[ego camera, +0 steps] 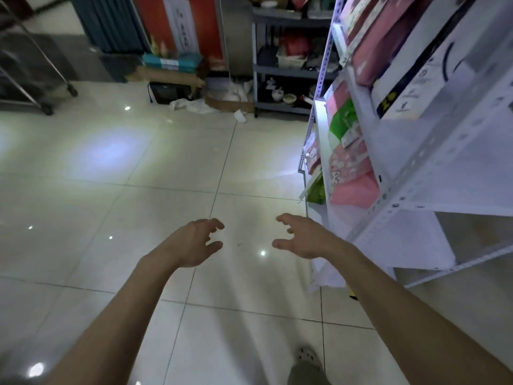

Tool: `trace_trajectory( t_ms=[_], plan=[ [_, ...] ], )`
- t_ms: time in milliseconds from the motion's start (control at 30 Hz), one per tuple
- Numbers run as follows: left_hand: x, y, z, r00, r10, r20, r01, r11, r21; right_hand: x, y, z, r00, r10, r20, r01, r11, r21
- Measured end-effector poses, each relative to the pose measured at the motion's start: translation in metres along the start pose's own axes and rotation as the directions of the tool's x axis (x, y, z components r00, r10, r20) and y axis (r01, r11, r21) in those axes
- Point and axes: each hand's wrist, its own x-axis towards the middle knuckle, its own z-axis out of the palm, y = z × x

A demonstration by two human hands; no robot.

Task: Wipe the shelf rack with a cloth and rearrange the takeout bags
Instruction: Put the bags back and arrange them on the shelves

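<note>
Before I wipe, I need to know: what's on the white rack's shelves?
The white rack holds pink bags, a green bag and a white bag. Shelf surfaces beneath them are hidden.

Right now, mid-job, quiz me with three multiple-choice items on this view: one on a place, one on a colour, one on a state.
1. Where does the white shelf rack stand relative to the hands?
A. To the person's right
B. To the person's left
C. Behind a closed door

2. What colour is the bag between the pink bags on the rack?
A. Blue
B. Green
C. Black

3. What are the left hand and right hand holding?
A. A cloth
B. A takeout bag
C. Nothing

Answers: 1 A, the rack fills the right side. 2 B, it is bright green. 3 C, both hands are open with fingers spread above the tiled floor.
</note>
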Motion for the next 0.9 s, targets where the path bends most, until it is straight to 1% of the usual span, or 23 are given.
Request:
trace_trajectory(
  t_ms=[133, 300, 467, 567, 633, 733, 833, 900],
  plan=[
    [0.06, 0.006, -0.045, 0.995, 0.1, -0.002, -0.1, 0.994, 0.034, 0.018, 0.006, -0.036, 0.991, 0.06, -0.123, -0.055, 0.997, 0.046],
    [0.152, 0.003, -0.101, 0.98, 0.198, 0.023, -0.199, 0.975, 0.096, 0.082, 0.011, -0.081, 0.975, 0.128, -0.183, -0.119, 0.991, 0.058],
    [0.239, -0.019, -0.175, 0.974, 0.222, 0.05, -0.227, 0.962, 0.151, 0.163, -0.005, -0.135, 0.965, 0.17, -0.2, -0.152, 0.983, 0.1],
    [0.293, -0.019, -0.22, 0.962, 0.271, 0.021, -0.271, 0.948, 0.169, 0.191, -0.017, -0.17, 0.949, 0.198, -0.244, -0.167, 0.975, 0.144],
    [0.33, -0.01, -0.244, 0.947, 0.32, 0.016, -0.318, 0.932, 0.174, 0.203, -0.018, -0.191, 0.928, 0.238, -0.286, -0.197, 0.967, 0.165],
    [0.39, 0.009, -0.27, 0.908, 0.416, 0.047, -0.417, 0.888, 0.192, 0.218, -0.013, -0.222, 0.883, 0.309, -0.354, -0.254, 0.947, 0.195],
    [0.453, 0.034, -0.289, 0.843, 0.533, 0.074, -0.537, 0.821, 0.194, 0.226, -0.007, -0.249, 0.818, 0.403, -0.411, -0.311, 0.91, 0.273],
    [0.491, 0.054, -0.302, 0.799, 0.593, 0.099, -0.6, 0.775, 0.2, 0.23, -0.005, -0.264, 0.752, 0.474, -0.457, -0.365, 0.878, 0.31]
  ],
)
